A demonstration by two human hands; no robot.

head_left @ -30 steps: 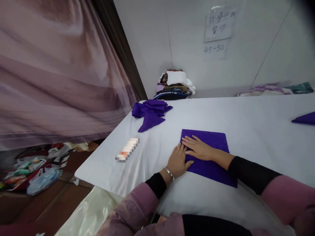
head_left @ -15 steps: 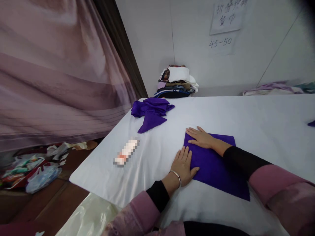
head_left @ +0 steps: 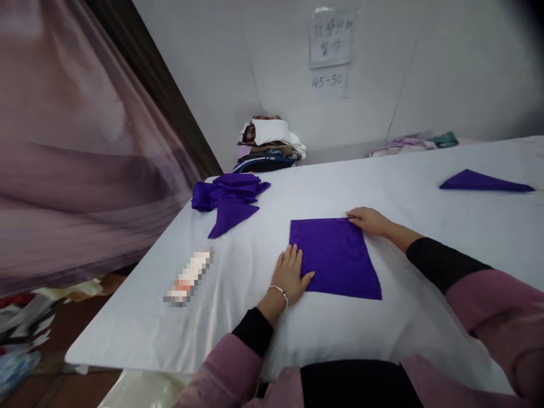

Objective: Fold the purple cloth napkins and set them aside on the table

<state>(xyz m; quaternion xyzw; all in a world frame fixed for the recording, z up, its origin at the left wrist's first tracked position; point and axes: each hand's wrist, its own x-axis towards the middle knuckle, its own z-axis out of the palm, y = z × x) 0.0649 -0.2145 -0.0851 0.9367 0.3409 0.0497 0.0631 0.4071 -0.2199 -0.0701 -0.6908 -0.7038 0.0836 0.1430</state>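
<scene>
A purple cloth napkin (head_left: 335, 260) lies flat on the white-covered table in front of me, roughly square. My left hand (head_left: 291, 277) rests on its left edge, fingers stretched out and flat, a bracelet at the wrist. At the far right corner my right hand (head_left: 368, 221) has its fingers closed on the napkin's edge; the fingertips are partly hidden. A heap of crumpled purple napkins (head_left: 232, 195) lies at the back left, and a folded purple napkin (head_left: 484, 181) lies at the back right.
A blurred-out long object (head_left: 190, 277) lies left of my hands on the white tablecloth (head_left: 140, 317). Behind the table stands a pile of folded clothes (head_left: 270, 144). More cloth (head_left: 403, 144) lies along the wall. A pinkish curtain (head_left: 85, 170) hangs at left.
My right hand has moved from lying flat near the far left corner to the far right corner, closing on the edge. The left hand stays on the left side. My view has turned right.
</scene>
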